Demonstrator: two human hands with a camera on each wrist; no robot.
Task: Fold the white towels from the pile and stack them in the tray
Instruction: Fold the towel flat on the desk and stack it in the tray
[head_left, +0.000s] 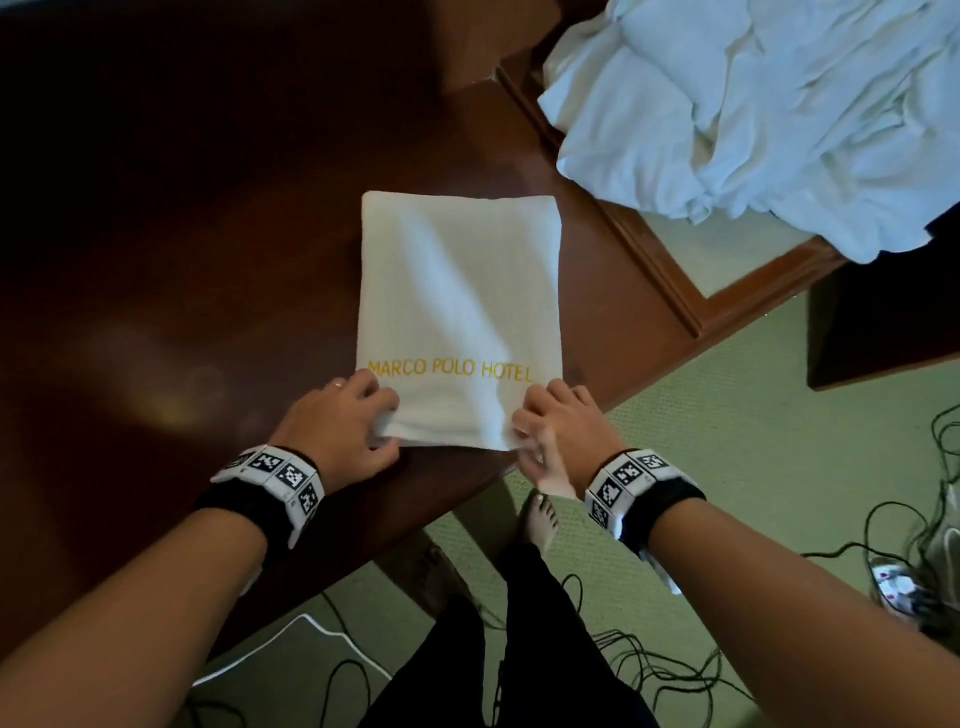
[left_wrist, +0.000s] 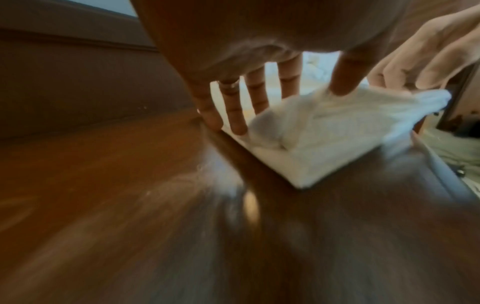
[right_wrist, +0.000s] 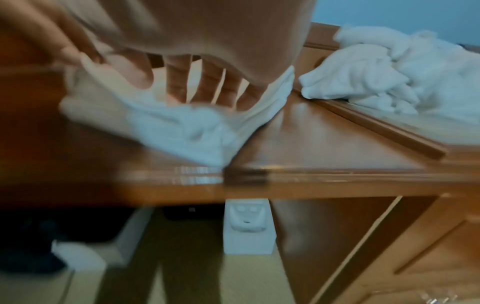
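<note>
Two hands on one towel (head_left: 460, 312), each pinching a near corner: left hand (head_left: 345, 423) on the near-left corner, right hand (head_left: 558, 428) on the near-right. Thumb on top and fingers (left_wrist: 235, 109) splayed down beside the cloth in the left wrist view, corner bunched and lifted a bit. Same deal from the right wrist, fingers (right_wrist: 176, 82) spread behind a crumpled corner, all pretty blurry. Only readable from the head view: yellow "MARCO POLO HOTEL" lettering near the held edge, rest of the towel folded flat on the dark wooden table (head_left: 182, 260). Further out to the right, a loose pile of white towels (head_left: 779, 114) heaped over a wood-rimmed tray (head_left: 660, 270). Only in the right wrist view: a white socket box (right_wrist: 248, 224) under the table. Cables (head_left: 883, 545) on the green carpet.
</note>
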